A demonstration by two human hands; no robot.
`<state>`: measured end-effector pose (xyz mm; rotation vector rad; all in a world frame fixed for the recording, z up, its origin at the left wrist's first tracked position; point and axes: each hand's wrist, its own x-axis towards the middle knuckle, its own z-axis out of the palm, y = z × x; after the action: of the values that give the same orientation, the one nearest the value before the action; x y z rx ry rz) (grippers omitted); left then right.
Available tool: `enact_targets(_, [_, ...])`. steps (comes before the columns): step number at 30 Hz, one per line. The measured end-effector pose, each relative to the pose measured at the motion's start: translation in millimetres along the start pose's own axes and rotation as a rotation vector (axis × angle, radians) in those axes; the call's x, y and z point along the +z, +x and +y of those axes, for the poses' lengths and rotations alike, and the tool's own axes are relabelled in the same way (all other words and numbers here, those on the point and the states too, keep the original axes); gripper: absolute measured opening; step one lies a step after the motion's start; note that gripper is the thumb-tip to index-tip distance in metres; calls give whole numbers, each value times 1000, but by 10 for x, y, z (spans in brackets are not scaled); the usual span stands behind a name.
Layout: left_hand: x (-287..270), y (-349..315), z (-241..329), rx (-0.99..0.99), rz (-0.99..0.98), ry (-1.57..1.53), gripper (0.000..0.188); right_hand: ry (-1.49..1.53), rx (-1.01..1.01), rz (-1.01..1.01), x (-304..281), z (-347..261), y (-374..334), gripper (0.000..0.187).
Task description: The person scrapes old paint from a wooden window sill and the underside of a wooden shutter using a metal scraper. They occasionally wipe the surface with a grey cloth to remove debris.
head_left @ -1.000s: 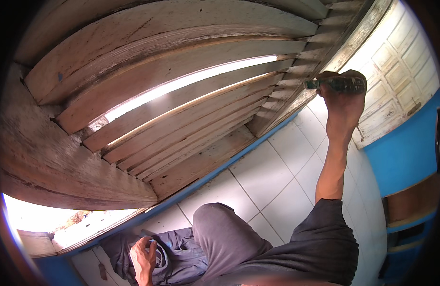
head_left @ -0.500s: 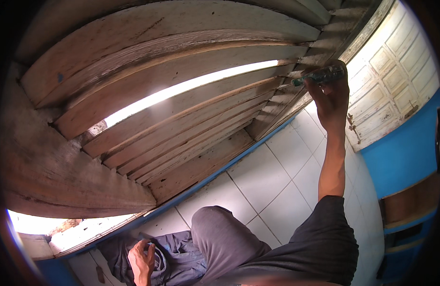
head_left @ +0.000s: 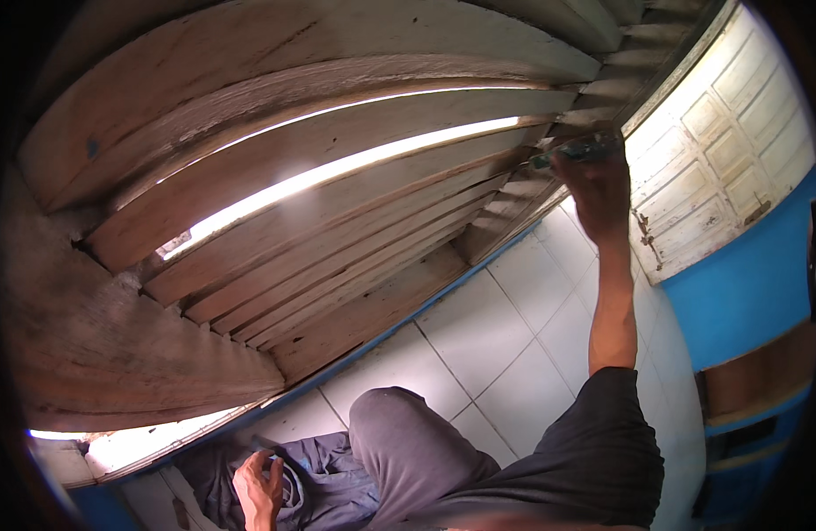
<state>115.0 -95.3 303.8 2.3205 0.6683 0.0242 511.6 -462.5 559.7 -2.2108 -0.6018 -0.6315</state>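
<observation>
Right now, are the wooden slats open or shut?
Partly open: two bright strips show between the upper wooden slats; the lower ones show no bright gap.

glare between slats [head_left: 337, 190]; dark fisheye rim

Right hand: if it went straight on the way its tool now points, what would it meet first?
Most likely the right ends of the wooden slats, with the green tool in the right hand leading; depth is unclear, so its tip may already touch.
</observation>
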Motion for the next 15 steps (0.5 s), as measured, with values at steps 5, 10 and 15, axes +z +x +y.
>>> enact_targets(5, [23,3,-38,1,6,-3,20,119,5,8,100,-49,-56,41])
enact_targets(10, [-63,19,52,-90,-72,-1,26,-67,-76,54,203,55,-152,21])
enact_targets(15, [-96,-38,27,-73,-52,-5,25,-230,-183,47,228,104,-209,29])
